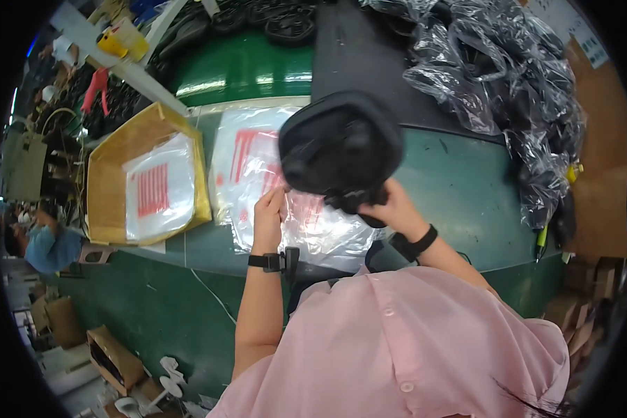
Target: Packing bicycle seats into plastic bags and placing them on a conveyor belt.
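Observation:
A black molded case with rounded corners, open-looking and smeared by motion, is held up over the table. My right hand grips its lower right side, where dark loose material hangs. My left hand is closed in a pinch just by the case's lower left edge; what lies between its fingertips is too small to make out. Beneath both hands lie clear plastic bags with red print, spread in a loose stack on the green table.
On the left stands a yellow-lined box with more printed plastic bags. At the right is a heap of black cases in clear wrapping. A green pen-like tool hangs at the table's right edge. Further black cases lie at the back.

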Demonstrator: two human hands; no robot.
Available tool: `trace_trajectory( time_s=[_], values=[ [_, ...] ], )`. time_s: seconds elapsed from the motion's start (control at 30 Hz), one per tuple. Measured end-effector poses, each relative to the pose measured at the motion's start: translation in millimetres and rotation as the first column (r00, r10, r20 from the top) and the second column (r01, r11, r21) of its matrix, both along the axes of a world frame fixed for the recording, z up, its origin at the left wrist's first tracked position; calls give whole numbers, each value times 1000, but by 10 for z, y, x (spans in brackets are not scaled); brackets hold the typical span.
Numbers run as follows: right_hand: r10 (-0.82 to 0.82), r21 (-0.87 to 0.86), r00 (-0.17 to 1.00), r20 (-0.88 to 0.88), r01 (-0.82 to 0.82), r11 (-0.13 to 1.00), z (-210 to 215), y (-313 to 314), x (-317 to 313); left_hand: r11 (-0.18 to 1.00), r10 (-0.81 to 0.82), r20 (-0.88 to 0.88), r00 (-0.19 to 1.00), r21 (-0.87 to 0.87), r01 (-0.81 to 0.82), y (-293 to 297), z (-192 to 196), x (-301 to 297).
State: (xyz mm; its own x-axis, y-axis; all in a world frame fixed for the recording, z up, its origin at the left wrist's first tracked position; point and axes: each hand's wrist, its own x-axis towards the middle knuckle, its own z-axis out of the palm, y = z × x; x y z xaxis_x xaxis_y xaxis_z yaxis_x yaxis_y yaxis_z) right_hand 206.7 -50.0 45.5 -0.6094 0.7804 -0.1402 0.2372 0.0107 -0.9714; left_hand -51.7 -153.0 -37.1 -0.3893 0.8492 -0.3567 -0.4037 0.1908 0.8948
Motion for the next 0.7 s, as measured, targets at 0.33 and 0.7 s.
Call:
trace_trajectory(
  time_s=[0.33,0.7],
  values=[
    [234,357,874,425,-400,844,-835,-337,-217,910,413,-104,905,85,-406,-217,-18,62],
    [162,-399,977,140,-94,912,-421,-53,-164,847,-337,-875,349,-120,518,-336,1200,346]
  ],
)
